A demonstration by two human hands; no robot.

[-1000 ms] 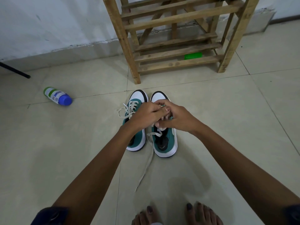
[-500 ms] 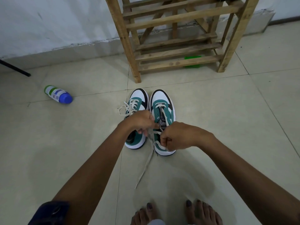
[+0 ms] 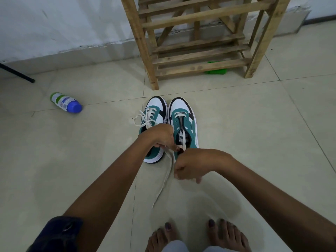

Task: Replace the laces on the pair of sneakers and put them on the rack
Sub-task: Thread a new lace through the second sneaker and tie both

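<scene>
Two teal, white and black sneakers stand side by side on the floor, toes toward the rack. The left sneaker (image 3: 154,113) is laced with a loose bow. The right sneaker (image 3: 182,115) has lace only through its front eyelets. My left hand (image 3: 161,136) pinches the cream lace (image 3: 164,180) above the right sneaker's heel opening; one end trails down across the tiles toward me. My right hand (image 3: 192,164) grips the other part of the lace just behind the heel. The wooden rack (image 3: 198,59) stands beyond the sneakers.
A white bottle with a blue cap (image 3: 66,102) lies on the tiles at the left. A green object (image 3: 216,70) lies under the rack's lowest shelf. A black rod (image 3: 17,73) touches the floor far left. My bare feet (image 3: 198,233) are at the bottom edge.
Both hands have drawn back from the right sneaker's tongue toward me, pulling the lace out through the eyelets. More of the right sneaker's front now shows.
</scene>
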